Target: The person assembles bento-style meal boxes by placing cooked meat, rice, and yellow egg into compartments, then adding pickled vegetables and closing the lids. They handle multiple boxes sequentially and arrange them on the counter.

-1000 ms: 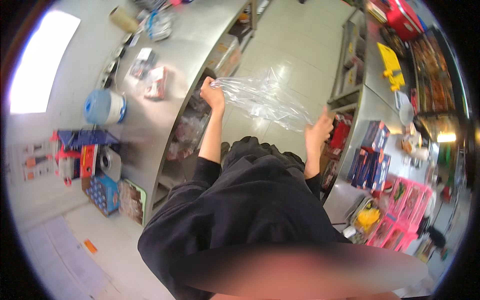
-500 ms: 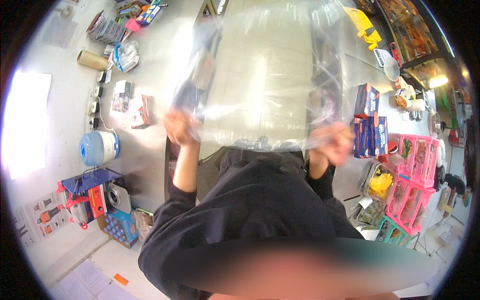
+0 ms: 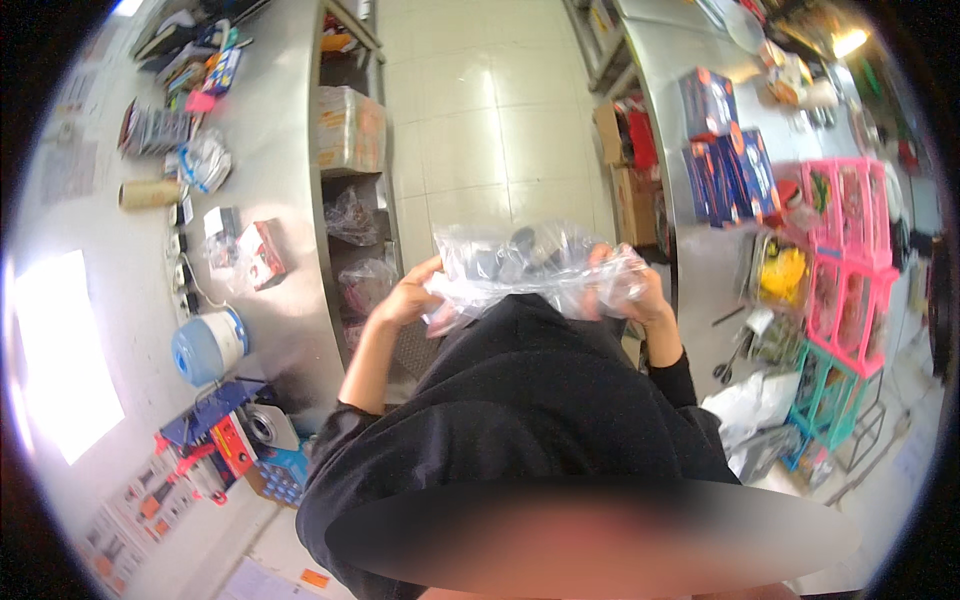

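A transparent plastic bag (image 3: 520, 275), crumpled and gathered, is held between my two hands close in front of my body. My left hand (image 3: 410, 293) grips its left end, fingers closed on the plastic. On the other side my right hand (image 3: 645, 295) is wrapped round the right end, with some fingers showing through the film. Dark shapes show through the middle of the bag; I cannot make out whether they are inside it or behind it.
A steel counter on the left (image 3: 290, 150) carries a blue-and-white water jug (image 3: 210, 345) and a red-and-white packet (image 3: 262, 252). The right counter (image 3: 655, 60) holds dark blue boxes (image 3: 735, 180) and pink baskets (image 3: 850, 310). Below the left one stands a carton (image 3: 350, 130).
The bag was spread wide and raised in front of me; now it is lowered and bunched up near my body. Both hands still hold it. My view has shifted.
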{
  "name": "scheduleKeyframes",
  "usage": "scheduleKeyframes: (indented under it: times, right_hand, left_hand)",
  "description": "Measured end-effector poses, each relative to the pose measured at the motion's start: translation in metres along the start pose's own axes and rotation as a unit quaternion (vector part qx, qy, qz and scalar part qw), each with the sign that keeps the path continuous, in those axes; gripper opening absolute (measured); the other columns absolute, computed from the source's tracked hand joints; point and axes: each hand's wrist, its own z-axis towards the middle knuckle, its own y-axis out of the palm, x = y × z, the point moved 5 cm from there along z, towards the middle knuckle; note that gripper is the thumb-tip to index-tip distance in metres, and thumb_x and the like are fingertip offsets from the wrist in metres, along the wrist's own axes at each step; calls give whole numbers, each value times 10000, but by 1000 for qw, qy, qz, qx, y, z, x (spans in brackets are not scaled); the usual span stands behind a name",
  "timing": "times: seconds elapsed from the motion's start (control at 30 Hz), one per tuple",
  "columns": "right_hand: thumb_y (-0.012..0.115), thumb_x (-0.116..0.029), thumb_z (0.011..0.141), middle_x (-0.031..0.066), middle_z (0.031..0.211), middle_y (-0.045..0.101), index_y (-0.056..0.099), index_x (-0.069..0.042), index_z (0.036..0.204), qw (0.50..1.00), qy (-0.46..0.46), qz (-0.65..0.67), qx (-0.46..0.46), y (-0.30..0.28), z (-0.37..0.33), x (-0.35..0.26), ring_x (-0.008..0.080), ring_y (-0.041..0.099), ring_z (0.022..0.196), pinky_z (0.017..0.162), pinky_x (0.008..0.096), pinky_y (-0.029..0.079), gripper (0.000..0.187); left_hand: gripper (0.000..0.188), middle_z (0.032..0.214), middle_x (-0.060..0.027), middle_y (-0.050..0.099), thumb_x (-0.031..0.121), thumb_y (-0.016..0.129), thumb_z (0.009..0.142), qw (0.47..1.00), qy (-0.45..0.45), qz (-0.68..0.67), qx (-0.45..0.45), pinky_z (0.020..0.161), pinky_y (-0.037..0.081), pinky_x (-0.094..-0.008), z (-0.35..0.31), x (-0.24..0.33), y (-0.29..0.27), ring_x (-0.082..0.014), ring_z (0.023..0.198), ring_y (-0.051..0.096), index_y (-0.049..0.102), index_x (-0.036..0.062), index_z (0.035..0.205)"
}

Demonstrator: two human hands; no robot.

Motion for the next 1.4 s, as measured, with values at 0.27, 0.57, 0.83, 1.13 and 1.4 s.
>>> scheduleKeyframes:
  times: [0.27,0.57,0.83,1.13,1.4]
  right_hand:
    - [669,-132,802,76,937,557,577,-82,1079,953,-241,-21,181,-31,-147,-53,164,554,934,759,285,482,297]
    - [748,-84,710,245,1334,378,500,-260,1338,441,-14,-619,650,-143,-249,-32,383,518,1052,918,431,449,698]
    - [634,3,762,173,1428,341,410,-299,1392,307,111,-614,719,-241,-289,-5,400,444,1195,955,547,410,734]
    - [501,-216,907,174,1481,335,419,-216,1404,559,172,-539,606,-288,-232,35,411,235,1393,1011,734,162,504]
    - [757,-281,722,174,1285,498,553,-172,1263,665,50,-500,553,-253,-167,-116,354,405,1265,975,502,386,589]
  left_hand:
    - [497,900,-120,624,-118,646,577,978,111,-158,-78,805,506,-315,110,55,18,-175,706,599,555,26,1044]
    - [581,1069,-212,579,160,675,809,514,254,816,-72,652,545,-395,271,-96,272,-298,770,650,444,191,1341]
    - [475,1025,-201,646,92,627,821,456,93,869,-171,761,558,-387,329,-213,357,-323,926,667,441,-57,1231]
    - [353,1042,-206,646,148,660,817,461,51,870,-170,776,558,-391,360,-199,364,-326,940,665,593,-33,1113]
    - [357,1025,-279,617,228,659,751,604,88,756,-236,776,531,-476,377,-214,355,-412,890,644,625,-68,948]
